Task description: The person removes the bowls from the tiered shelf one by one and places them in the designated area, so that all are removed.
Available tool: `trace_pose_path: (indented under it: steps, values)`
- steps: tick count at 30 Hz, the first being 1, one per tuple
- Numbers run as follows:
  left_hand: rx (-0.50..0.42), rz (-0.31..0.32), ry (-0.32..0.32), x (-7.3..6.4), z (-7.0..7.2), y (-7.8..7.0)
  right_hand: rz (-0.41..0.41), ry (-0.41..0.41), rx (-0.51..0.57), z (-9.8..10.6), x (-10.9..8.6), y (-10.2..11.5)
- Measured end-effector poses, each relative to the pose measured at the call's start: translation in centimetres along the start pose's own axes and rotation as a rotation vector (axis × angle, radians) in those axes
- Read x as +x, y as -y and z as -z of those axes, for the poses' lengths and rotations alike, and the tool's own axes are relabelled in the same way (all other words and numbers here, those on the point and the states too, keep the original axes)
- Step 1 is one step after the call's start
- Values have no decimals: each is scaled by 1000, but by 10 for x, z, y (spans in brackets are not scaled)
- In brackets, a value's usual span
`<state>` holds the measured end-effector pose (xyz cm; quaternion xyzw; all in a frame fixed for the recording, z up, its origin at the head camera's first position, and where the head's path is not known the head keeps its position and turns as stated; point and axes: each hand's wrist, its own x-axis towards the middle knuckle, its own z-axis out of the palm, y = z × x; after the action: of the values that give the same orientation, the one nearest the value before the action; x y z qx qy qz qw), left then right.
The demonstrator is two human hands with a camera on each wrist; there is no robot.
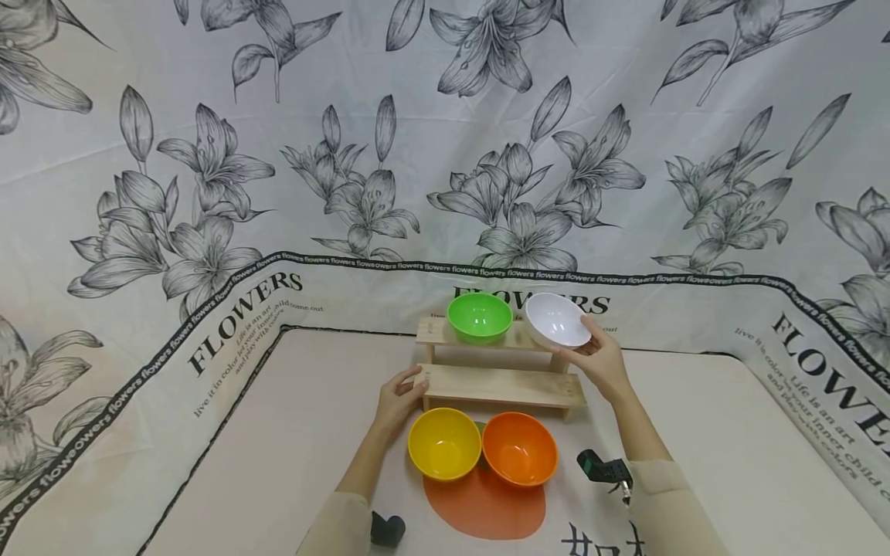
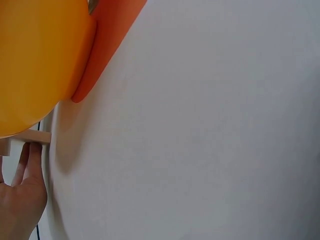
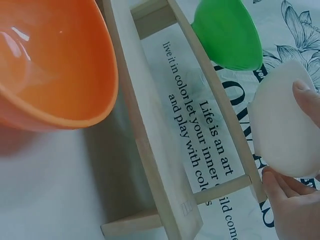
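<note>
Round green bowl (image 1: pixel 480 317) is set on wooden two-tier stand (image 1: pixel 504 385), gripped by left hand (image 1: pixel 398 398), round white bowl (image 1: pixel 555 319) pinched by right hand (image 1: pixel 603 361) at far-right end, round yellow bowl (image 1: pixel 445 444), round orange bowl (image 1: pixel 520 449) seemingly unplaced, near.

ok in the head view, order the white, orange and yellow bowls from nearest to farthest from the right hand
1. White bowl, held by the right hand
2. Orange bowl, in front of the wooden stand
3. Yellow bowl, just left of the orange one
</note>
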<state>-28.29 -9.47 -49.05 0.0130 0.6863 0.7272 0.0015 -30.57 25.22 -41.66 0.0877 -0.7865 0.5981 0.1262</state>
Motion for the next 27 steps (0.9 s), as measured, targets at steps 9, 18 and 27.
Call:
trace_pose_path:
  steps: [9,18,27]
  values:
    - [-5,0,4,3,1,4,35,21,-2,5,-21,5]
    - [-21,-6,11,3,1,3,40,39,-59,13,-46,5]
    - [-24,-15,14,3,2,4,18,15,-96,24,-74,-3]
